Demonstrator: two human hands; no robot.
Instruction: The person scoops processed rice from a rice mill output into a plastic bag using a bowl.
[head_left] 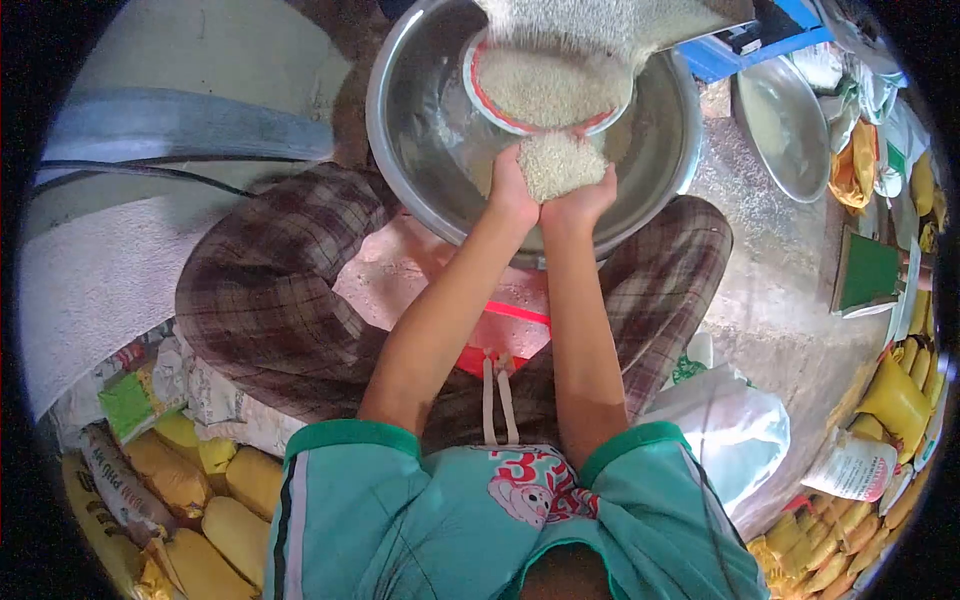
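Note:
My left hand (511, 190) and my right hand (583, 203) are cupped side by side, holding a heap of rice (561, 168) between them. They are above the near part of a large metal basin (381, 130). Just beyond my fingers, a red-and-white rimmed bowl (481, 92) sits in the basin, filled with more pale grain (545, 88). From a metal chute (690, 22) at the top, grain streams down over the bowl. My fingertips are hidden by the heap.
A blue frame (712, 58) stands beside the chute. A second metal basin (786, 130) lies to the right. Near my right leg is a white plastic bag (725, 430). Yellow packed sacks (228, 530) are stacked behind on the left, more along the right. A black cable (190, 172) runs at left.

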